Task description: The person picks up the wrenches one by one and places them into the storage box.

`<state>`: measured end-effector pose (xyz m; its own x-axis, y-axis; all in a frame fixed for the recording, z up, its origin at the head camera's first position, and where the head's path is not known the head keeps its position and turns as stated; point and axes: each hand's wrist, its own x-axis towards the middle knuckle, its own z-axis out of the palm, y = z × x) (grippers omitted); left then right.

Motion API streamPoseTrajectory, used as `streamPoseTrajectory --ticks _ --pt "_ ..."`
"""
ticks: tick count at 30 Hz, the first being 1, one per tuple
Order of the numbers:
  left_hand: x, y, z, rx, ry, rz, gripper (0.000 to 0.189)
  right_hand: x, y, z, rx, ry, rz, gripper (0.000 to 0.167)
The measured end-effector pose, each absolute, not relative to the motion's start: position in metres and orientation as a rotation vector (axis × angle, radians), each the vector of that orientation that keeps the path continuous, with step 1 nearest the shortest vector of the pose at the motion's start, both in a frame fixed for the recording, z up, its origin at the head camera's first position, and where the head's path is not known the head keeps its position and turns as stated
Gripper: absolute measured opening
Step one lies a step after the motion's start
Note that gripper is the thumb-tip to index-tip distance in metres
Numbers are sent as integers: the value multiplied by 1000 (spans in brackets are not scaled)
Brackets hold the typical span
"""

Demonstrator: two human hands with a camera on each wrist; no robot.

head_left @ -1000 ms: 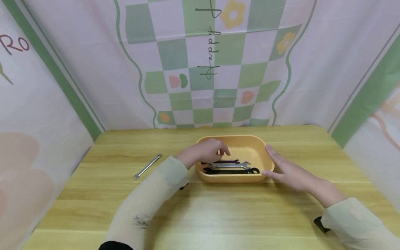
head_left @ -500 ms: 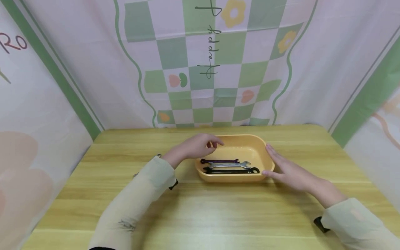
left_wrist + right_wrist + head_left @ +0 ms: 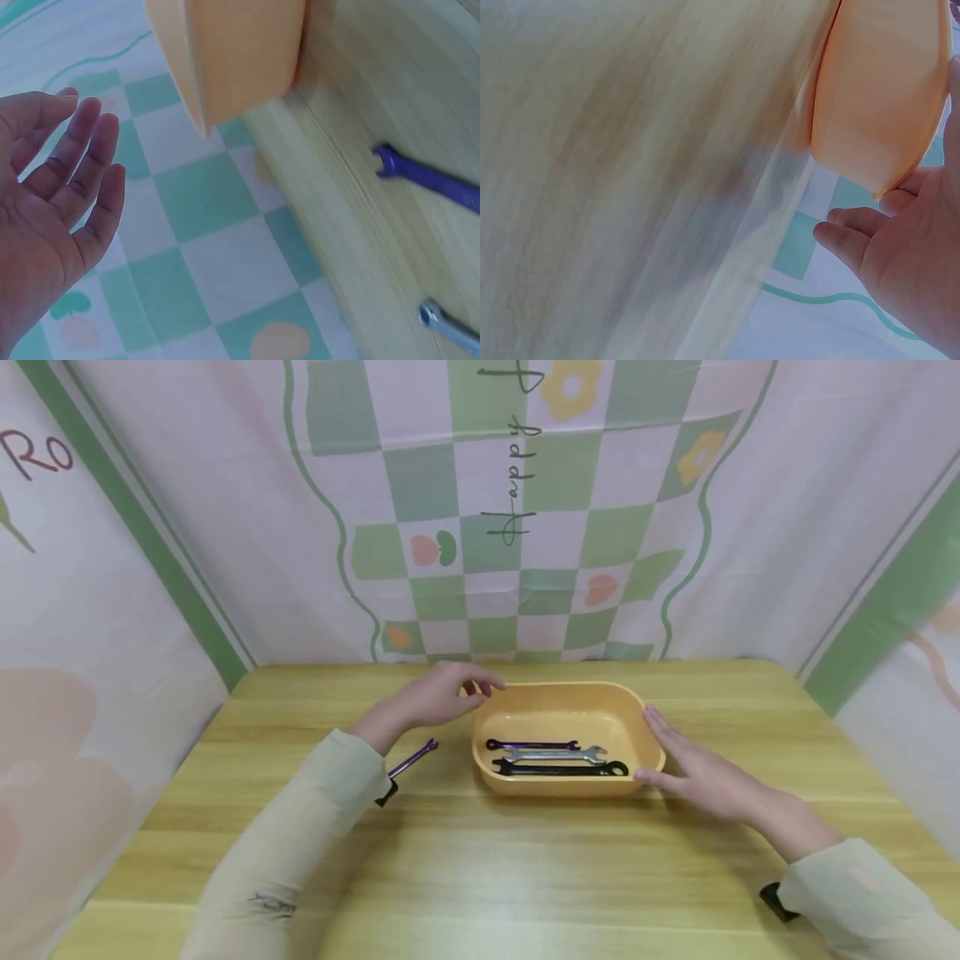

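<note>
My left hand (image 3: 446,693) hovers beside the left rim of a yellow plastic basin (image 3: 570,787), fingers loosely bent and holding nothing. My right hand (image 3: 708,777) rests on the basin's right end, thumb at the near corner and straight fingers along the side. Inside the basin lie a dark purple wrench (image 3: 533,745), a silver wrench (image 3: 555,755) and a black wrench (image 3: 558,769), roughly parallel. On the table below my left wrist is another purple wrench (image 3: 412,759), partly covered by the sleeve. The left wrist view also shows a silver wrench (image 3: 450,328) near it.
The wooden table (image 3: 487,877) ends at a back edge against a hanging checked cloth (image 3: 517,543). Fabric walls stand at the left and right. Black straps show at both wrists.
My left hand has lifted out of the basin and moved left past its rim, uncovering the wrenches inside. A purple wrench on the table now shows; the sleeve covers the silver one. The right hand stays.
</note>
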<state>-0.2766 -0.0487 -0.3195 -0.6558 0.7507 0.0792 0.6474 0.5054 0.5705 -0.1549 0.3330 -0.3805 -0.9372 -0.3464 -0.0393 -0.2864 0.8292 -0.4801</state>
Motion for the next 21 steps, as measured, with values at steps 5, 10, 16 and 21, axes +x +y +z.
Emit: streamPoseTrajectory --ticks 5,10,16,21 --pt "-278 -68 -320 1157 2609 880 32 -156 333 -381 -482 2883 -719 95" --pt "-276 -87 -321 1144 2645 885 33 -156 333 -381 -489 2877 -727 96" --pt "-276 -107 -326 1065 2670 905 33 -157 332 -384 -492 2875 -730 96" --pt "-277 -120 -331 1040 2667 925 32 -158 334 -383 -489 2873 -721 96"
